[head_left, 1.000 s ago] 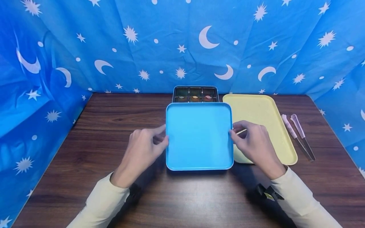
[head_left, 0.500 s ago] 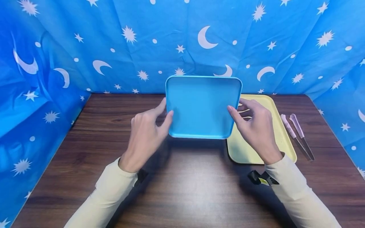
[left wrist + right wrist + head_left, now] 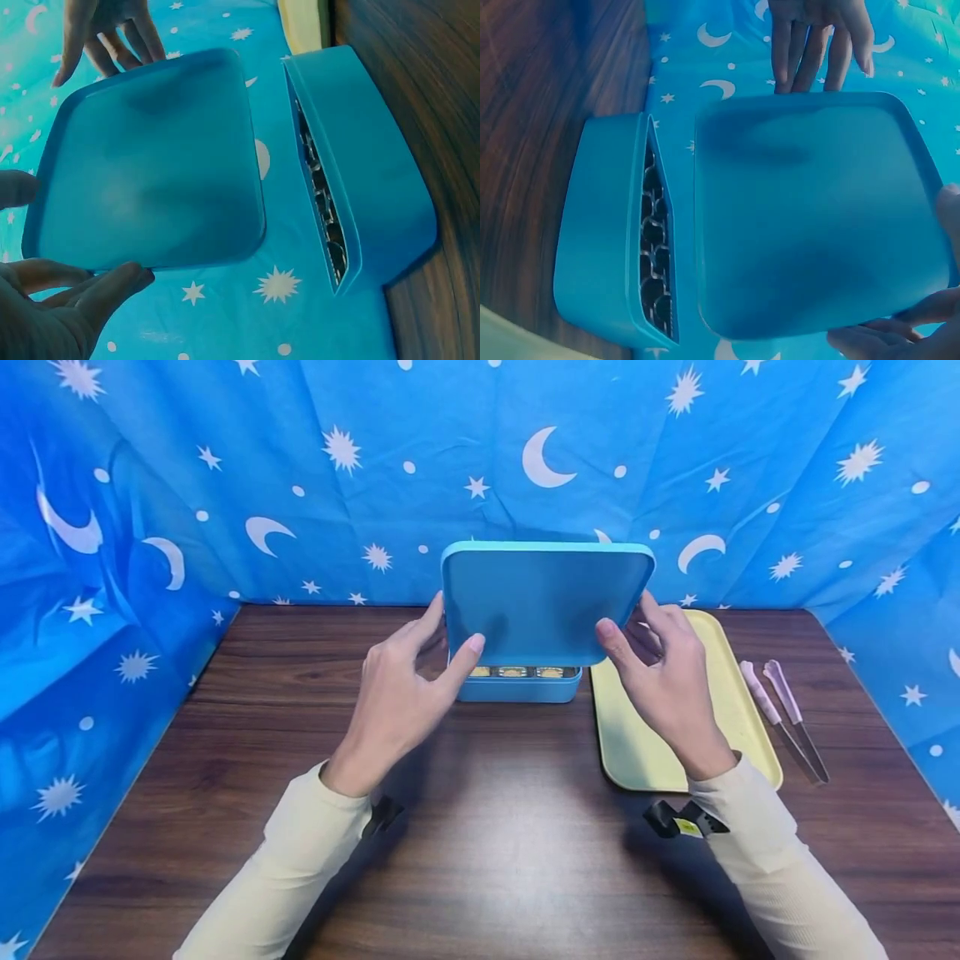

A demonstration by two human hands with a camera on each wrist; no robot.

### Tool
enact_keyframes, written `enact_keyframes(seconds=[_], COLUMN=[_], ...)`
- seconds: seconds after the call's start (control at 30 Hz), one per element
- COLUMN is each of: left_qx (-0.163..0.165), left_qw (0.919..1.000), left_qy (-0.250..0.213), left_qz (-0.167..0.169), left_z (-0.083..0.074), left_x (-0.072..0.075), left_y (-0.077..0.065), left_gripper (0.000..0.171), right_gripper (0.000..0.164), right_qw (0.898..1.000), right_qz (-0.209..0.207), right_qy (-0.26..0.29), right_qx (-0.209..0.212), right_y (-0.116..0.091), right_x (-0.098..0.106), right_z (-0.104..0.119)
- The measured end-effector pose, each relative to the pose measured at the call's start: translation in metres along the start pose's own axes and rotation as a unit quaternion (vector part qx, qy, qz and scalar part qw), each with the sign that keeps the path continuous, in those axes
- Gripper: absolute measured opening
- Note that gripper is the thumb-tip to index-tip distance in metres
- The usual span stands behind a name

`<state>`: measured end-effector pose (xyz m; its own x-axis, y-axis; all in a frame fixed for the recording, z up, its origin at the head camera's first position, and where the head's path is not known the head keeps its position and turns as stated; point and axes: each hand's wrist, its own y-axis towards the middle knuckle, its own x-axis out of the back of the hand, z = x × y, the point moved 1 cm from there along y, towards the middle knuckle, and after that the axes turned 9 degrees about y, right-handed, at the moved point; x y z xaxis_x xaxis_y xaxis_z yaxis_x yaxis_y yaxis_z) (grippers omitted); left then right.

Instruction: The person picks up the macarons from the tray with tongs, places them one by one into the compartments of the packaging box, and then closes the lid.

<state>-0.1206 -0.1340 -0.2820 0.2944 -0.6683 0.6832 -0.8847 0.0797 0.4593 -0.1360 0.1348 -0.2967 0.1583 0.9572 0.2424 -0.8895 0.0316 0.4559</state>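
A shallow blue lid (image 3: 547, 602) is held up over the matching blue tin box (image 3: 517, 691), its hollow underside tilted toward me. My left hand (image 3: 397, 702) grips its left edge, thumb across the inner face. At the opposite edge, my right hand (image 3: 663, 681) holds it the same way. Lid and box stand apart in both wrist views, with a gap between the lid (image 3: 150, 165) and the box (image 3: 367, 157). Yellowish round pieces (image 3: 513, 672) in dark compartments show at the box's front; the lid hides the rest in the head view.
Right of the box lies a pale yellow tray (image 3: 720, 693) on the dark wooden table (image 3: 517, 860). Tongs with pink handles (image 3: 787, 722) lie beyond the tray. A blue cloth (image 3: 465, 452) with moons and stars hangs behind and at the sides.
Both hands have raised the lid and moved it back over the box. Its far edge has tipped up, so the underside now leans toward me. The box's front has come into view below it.
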Motion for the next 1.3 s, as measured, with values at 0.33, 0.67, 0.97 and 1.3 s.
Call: enact_keyframes(seconds=[0.33, 0.67, 0.97, 1.3], left_qx=[0.013, 0.029, 0.032, 0.051], left_qw=[0.9926, 0.9859, 0.9815, 0.9803], left_qy=[-0.096, -0.124, -0.132, -0.12], left_qz=[0.073, 0.109, 0.134, 0.148], left_z=[0.003, 0.014, 0.036, 0.057], left_x=[-0.005, -0.012, -0.025, -0.037], left_y=[0.009, 0.017, 0.022, 0.027], left_gripper=[0.092, 0.093, 0.083, 0.08], right_gripper=[0.057, 0.067, 0.069, 0.079], right_qw=[0.996, 0.98, 0.979, 0.976], right_qz=[0.008, 0.004, 0.018, 0.059], right_qy=[0.084, 0.19, 0.181, 0.173], right_qx=[-0.015, -0.06, -0.094, -0.117], right_y=[0.01, 0.015, 0.02, 0.017], right_x=[-0.004, -0.01, -0.016, -0.019], right_z=[-0.01, -0.023, -0.04, -0.062])
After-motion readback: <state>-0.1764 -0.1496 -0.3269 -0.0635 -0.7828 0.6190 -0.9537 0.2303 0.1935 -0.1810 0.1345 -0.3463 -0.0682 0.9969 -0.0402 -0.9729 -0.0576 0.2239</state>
